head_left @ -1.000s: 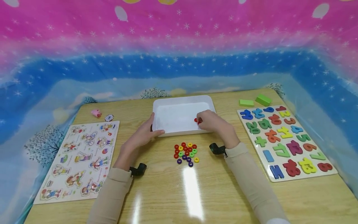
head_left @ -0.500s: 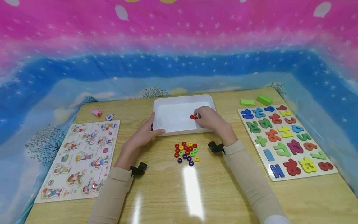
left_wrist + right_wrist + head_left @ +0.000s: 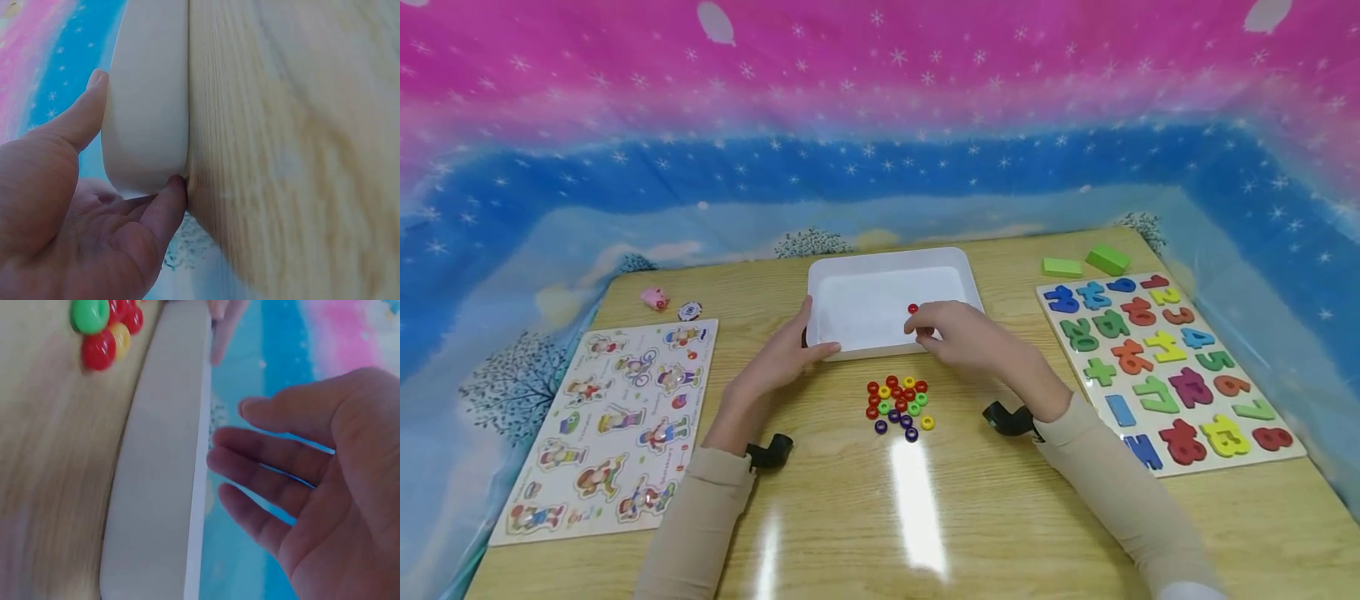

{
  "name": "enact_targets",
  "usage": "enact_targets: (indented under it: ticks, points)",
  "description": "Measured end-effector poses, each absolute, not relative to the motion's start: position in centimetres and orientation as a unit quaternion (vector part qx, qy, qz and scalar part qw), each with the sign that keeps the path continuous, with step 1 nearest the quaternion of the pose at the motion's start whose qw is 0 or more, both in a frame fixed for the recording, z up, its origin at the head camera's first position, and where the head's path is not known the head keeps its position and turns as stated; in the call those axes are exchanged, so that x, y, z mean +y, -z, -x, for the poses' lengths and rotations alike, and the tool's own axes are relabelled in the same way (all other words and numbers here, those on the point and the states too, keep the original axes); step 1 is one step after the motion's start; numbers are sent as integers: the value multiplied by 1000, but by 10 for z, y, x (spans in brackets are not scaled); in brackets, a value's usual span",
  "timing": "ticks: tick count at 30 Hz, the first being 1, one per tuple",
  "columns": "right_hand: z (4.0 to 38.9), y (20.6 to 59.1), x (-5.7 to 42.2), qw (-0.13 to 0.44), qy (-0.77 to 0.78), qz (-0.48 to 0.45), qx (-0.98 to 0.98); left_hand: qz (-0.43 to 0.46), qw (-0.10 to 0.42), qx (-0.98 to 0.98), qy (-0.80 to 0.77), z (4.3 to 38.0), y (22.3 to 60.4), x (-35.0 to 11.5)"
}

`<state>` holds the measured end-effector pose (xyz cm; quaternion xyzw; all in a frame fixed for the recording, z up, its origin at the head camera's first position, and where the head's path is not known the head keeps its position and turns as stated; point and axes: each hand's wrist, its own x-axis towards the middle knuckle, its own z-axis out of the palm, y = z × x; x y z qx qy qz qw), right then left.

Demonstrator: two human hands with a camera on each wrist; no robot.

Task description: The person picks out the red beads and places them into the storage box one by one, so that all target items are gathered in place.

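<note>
A shallow white tray (image 3: 880,287) stands at the back middle of the table. My left hand (image 3: 778,357) grips its near left corner. In the left wrist view the thumb (image 3: 94,94) lies at the rim and fingers reach the tray's lower edge. One small red ring (image 3: 913,308) shows inside the tray. Over the near right rim hovers my right hand (image 3: 958,333), its loosely bent fingers (image 3: 250,469) holding nothing in the right wrist view. It hides part of the tray floor. Red, yellow, green and purple rings (image 3: 901,406) lie clustered on the table before the tray.
A picture puzzle board (image 3: 613,433) lies at the left, with a pink pig figure (image 3: 655,298) and a round chip (image 3: 690,311) behind it. At the right are a number puzzle board (image 3: 1120,404) and two green blocks (image 3: 1062,267). A patterned cloth (image 3: 865,179) rises behind the table.
The right hand let go of a red ring in the tray and drew back toward the near rim, fingers loosening. The left hand keeps its grip on the corner.
</note>
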<state>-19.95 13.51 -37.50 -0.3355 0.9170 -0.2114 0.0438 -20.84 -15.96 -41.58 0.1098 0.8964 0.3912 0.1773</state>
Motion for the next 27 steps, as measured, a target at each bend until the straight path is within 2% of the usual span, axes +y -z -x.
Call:
enact_targets:
  ticks: [11, 18, 27]
  points:
    - [164, 388, 139, 78, 165, 369, 911, -108, 181, 897, -388, 212, 414, -161]
    - [165, 403, 138, 49, 145, 406, 901, -108, 185, 895, -391, 213, 413, -161]
    - [164, 410, 135, 40, 133, 422, 896, -101, 183, 896, -391, 211, 414, -160]
